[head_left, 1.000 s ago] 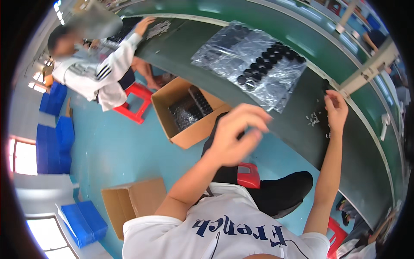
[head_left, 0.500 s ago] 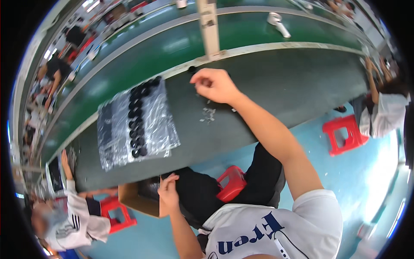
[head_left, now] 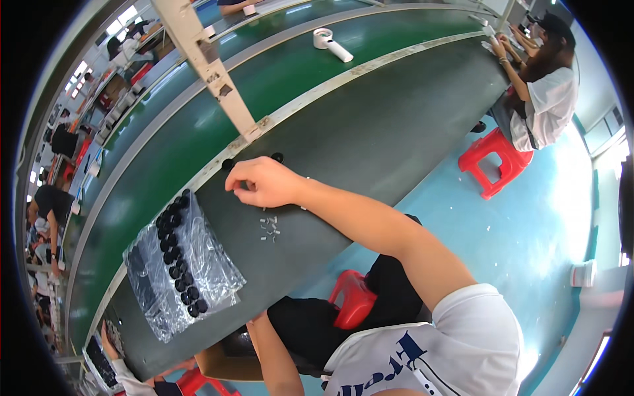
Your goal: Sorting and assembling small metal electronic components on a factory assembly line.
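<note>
My right hand hovers above the dark green worktable, its fingers curled toward the thumb; whatever may be between them is hidden. Just beyond it, two small black round parts lie by the table's far edge. Below the hand, several tiny pale pieces are scattered on the mat. To the left, a clear plastic bag lies flat, with a double row of black round parts on it. My left hand is down at the near table edge, its fingers hidden from sight.
An open cardboard box stands below the near edge beside my lap. A post rises from the far rail. Beyond it, a white magnifier-like tool lies on the green belt. Co-workers sit at both ends; a red stool is at right.
The view has swung, so the table and bag appear further left and lower. My left hand has gone from above the box to the table edge. My right hand stays curled over the table.
</note>
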Available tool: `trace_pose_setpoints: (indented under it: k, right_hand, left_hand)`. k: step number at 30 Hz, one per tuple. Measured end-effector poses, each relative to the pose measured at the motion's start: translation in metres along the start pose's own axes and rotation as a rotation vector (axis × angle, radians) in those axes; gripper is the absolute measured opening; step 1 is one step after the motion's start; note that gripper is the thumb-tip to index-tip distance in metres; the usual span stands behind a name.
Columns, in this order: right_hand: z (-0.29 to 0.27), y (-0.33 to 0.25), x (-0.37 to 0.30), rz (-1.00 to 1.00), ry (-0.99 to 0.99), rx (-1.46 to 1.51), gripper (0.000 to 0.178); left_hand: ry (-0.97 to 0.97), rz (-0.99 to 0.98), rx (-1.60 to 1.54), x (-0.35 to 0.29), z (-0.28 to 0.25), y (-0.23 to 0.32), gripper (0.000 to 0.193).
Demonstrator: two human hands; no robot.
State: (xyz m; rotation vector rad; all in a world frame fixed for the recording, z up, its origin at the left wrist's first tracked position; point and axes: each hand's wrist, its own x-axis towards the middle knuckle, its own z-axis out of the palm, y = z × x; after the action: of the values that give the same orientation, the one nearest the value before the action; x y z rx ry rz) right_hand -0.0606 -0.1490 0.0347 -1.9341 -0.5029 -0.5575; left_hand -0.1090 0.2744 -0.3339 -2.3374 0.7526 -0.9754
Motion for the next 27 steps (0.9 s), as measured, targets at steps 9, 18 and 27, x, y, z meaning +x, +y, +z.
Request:
trace_pose_setpoints:
  k: [9, 18, 27]
  right_hand:
    - [-0.01, 0.014, -0.012, -0.018, 0.029, -0.034, 0.015]
    - [-0.019, 0.011, -0.012, 0.024, 0.044, -0.026, 0.019]
    - [-0.012, 0.012, -0.014, 0.152, 0.066, 0.022, 0.014]
  left_hand:
    - [-0.748, -0.311, -0.677, 0.031, -0.017, 0.012, 0.077]
    - [-1.082, -0.772, -0.673, 0.098, -0.114, -0.014, 0.077]
    - [-0.892, -0.768, -0.604, 0.058, -0.081, 0.015, 0.062]
